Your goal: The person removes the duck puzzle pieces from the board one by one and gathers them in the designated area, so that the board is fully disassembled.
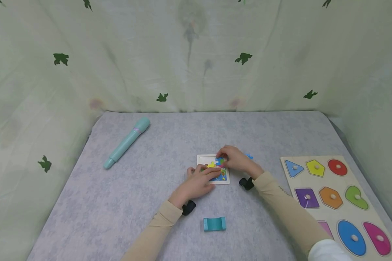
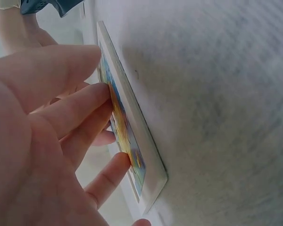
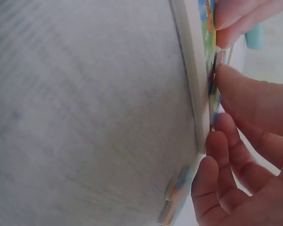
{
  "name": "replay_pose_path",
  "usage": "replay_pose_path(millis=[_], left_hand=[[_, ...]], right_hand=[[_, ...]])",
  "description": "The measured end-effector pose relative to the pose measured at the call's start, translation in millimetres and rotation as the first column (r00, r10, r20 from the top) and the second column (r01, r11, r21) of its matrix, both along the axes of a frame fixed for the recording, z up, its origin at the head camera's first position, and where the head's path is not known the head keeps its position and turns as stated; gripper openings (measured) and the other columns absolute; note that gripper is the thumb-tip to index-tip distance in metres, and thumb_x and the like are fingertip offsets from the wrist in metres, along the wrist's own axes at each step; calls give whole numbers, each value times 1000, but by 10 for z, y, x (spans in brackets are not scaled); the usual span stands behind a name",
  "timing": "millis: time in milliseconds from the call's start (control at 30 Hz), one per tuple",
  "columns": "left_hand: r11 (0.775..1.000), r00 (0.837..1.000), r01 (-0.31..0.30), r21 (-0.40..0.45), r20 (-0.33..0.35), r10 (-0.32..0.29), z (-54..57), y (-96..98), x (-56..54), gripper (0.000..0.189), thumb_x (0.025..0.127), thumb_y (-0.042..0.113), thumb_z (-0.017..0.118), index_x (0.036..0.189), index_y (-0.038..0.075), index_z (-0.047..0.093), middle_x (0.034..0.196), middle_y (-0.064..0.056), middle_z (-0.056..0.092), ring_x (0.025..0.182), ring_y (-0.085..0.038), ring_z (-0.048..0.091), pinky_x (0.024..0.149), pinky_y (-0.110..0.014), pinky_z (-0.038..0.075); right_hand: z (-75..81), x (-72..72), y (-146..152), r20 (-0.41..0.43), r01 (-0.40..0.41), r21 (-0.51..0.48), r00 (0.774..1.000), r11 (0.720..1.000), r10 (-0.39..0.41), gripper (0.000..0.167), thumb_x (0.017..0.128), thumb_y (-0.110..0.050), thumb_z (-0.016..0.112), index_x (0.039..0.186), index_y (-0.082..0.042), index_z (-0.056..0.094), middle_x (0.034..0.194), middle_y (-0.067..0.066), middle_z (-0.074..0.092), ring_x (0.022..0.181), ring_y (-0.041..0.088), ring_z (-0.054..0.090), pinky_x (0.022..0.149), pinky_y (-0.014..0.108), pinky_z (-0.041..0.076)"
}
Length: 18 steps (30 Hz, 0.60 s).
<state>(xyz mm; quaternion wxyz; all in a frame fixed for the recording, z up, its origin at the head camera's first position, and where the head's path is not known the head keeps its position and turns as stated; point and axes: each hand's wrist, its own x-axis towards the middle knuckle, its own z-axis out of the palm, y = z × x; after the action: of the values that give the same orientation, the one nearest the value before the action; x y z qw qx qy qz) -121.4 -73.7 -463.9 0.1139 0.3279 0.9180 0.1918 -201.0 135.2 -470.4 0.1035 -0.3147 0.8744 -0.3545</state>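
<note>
A small jigsaw puzzle in a white frame (image 1: 228, 178) lies on the table in the head view, partly filled with bright pieces. My left hand (image 1: 196, 184) reaches over it from the lower left, and its extended fingers (image 2: 78, 110) rest on the colourful picture. At the frame's upper right, my right hand (image 1: 236, 159) pinches a blue-and-green puzzle piece (image 1: 220, 161) between thumb and fingers. In the right wrist view the thumb (image 3: 245, 96) sits right at the piece, low over the tray. Fingers hide part of the picture.
Beyond the right hand lies a loose blue puzzle piece (image 1: 249, 156). A wooden shape board (image 1: 317, 226) with knobbed shapes covers the right side, under the right forearm. A teal microphone-shaped tube (image 1: 126, 143) lies at the back left, and a teal curved block (image 1: 214, 224) sits in front.
</note>
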Motion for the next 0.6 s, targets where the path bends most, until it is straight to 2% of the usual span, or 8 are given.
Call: replay_pose_path(millis=[167,200,233,367,500,600], left_hand=[[1000,1000,-10,-8,-2,10,2,5,7,48,96,24,58,143,21,47,148,8,39,128,-26,33,87,-51,25],[1000,1000,-13,-9,-3,13,1,5,7,48,96,24,58,143,21,47,148,8,39,128,-26,33,87,-51,25],[1000,1000,-15,-6,-1,15,3,4,9,48,96,24,58,143,21,47,148,8,39,128,-26,33,87,-52,25],[1000,1000,-21,0,2,21,11,-1,20,48,96,25,58,143,21,47,148,8,40,128,-26,33,87,-53,25],[1000,1000,-25,-1,6,25,9,3,29,48,97,25,58,143,21,47,147,7,41,128,-27,33,87,-54,24],[1000,1000,-27,0,7,27,-1,1,30,48,97,25,58,143,21,47,147,7,41,129,-27,33,88,-54,24]], right_hand=[[1,33,-13,9,35,5,999,999,-35,24,79,-2,75,101,-3,64,91,6,54,84,21,50,77,35,43],[58,69,-35,26,60,22,998,998,-61,24,79,2,73,100,-2,64,92,7,54,85,22,50,78,37,43],[50,70,-38,36,78,23,996,997,-78,23,80,2,73,100,-4,63,92,7,54,85,22,50,78,37,43],[28,56,8,74,144,-30,987,989,-142,17,84,3,68,96,-7,60,90,4,56,83,20,51,76,35,43],[75,11,187,173,200,-121,969,972,-177,7,90,1,62,97,-3,62,87,7,59,76,21,53,67,33,45],[120,-27,392,247,218,-166,953,962,-174,10,94,-5,60,101,1,64,89,10,60,73,22,53,62,33,45]])
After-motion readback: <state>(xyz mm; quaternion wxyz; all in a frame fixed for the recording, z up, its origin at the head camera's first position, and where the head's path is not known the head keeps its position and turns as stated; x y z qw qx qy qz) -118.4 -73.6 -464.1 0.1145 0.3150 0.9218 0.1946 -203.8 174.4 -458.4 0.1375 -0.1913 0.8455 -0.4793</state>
